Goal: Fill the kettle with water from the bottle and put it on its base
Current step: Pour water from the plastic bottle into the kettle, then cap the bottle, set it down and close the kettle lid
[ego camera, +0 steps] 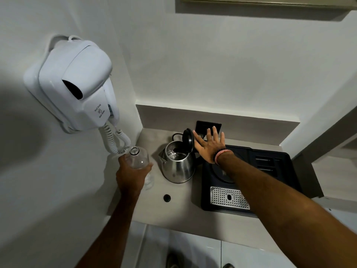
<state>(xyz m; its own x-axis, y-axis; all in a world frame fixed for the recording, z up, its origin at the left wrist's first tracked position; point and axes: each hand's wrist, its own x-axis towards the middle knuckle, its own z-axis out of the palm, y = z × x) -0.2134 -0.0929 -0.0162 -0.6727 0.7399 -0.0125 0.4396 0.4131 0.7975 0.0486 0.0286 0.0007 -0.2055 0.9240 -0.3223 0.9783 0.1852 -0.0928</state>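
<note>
A steel kettle point(178, 164) stands on the grey counter point(173, 207), left of the black tray, with its black lid point(188, 140) raised upright. Water glints inside it. My left hand point(132, 176) grips a clear plastic bottle point(139, 158), uncapped and upright, just left of the kettle. My right hand point(209, 147) hovers flat with fingers spread beside the raised lid, above the round kettle base point(222, 174) set in the black tray. My right forearm hides much of the base.
The black tray point(274, 167) carries a perforated metal drip grid point(229, 198). A small black cap point(167, 198) lies on the counter. A white wall-mounted hair dryer point(77, 86) with a coiled cord hangs at left. A black socket plate point(207, 125) sits behind the kettle.
</note>
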